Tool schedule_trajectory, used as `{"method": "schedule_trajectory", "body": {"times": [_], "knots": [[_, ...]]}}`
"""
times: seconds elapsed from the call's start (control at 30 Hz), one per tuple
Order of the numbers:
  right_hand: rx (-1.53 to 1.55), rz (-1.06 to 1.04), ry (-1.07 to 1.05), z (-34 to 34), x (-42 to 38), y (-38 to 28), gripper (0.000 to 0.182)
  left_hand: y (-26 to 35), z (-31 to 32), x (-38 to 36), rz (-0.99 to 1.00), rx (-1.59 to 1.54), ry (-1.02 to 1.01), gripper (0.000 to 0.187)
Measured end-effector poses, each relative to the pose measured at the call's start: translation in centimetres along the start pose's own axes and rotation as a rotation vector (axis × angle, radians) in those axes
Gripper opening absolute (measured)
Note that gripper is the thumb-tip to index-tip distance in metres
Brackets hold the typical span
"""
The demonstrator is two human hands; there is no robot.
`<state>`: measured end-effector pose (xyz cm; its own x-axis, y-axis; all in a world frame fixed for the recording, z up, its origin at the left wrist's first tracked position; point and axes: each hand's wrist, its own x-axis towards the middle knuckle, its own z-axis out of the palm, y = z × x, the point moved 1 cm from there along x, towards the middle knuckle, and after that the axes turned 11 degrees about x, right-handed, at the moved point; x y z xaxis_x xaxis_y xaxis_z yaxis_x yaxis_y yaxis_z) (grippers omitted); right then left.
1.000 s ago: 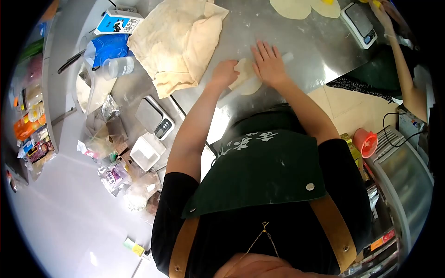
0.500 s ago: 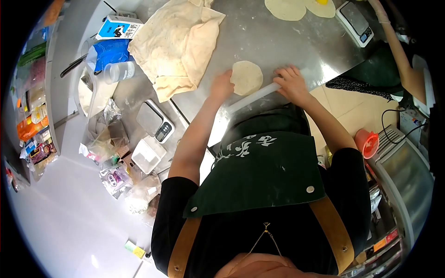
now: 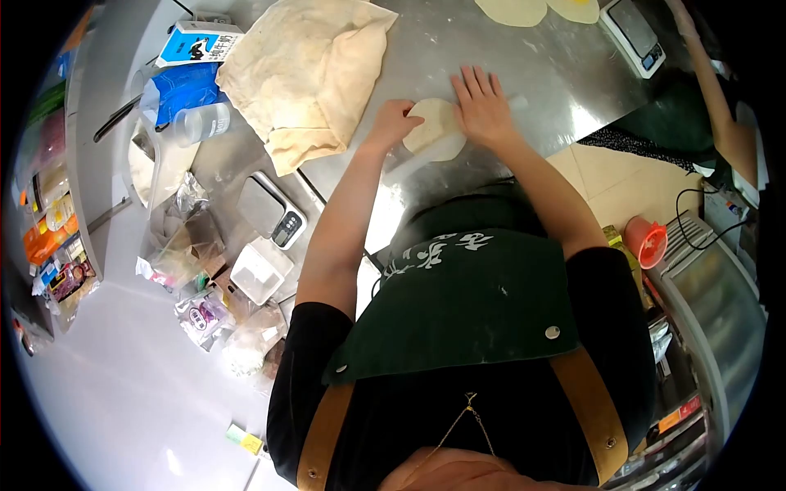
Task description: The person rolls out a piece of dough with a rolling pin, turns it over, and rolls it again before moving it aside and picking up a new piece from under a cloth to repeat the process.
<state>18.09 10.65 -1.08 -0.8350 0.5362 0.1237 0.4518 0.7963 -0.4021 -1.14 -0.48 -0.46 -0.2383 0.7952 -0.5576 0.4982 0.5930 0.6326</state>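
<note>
Steel worktop point(image 3: 524, 57), cloth point(image 3: 307, 69) and scale point(image 3: 274, 214) left, tiled floor point(image 3: 622, 184) right

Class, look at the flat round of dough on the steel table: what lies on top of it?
On the dough round rests the right hand, pressing a pale rolling pin, mostly hidden beneath the palm. The left hand touches its edge.

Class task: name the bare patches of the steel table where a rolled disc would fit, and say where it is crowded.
Bare steel lies between cloth, far discs and scale. The left end, around the second scale and packets, is crowded.
</note>
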Motion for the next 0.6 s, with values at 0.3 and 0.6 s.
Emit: {"method": "schedule_trajectory", "body": {"times": [0.3, 0.6], "knots": [[0.17, -0.109, -0.075, -1.3, -6.1, 1.3, 0.055, 3.8, 1.2, -2.3, 0.012, 0.552, 0.157, 0.028], [0.241, -0.233, -0.19, -5.5, -8.0, 3.0, 0.038, -0.5, 2.7, -3.9, 0.09, 0.248, 0.205, 0.034]]}}
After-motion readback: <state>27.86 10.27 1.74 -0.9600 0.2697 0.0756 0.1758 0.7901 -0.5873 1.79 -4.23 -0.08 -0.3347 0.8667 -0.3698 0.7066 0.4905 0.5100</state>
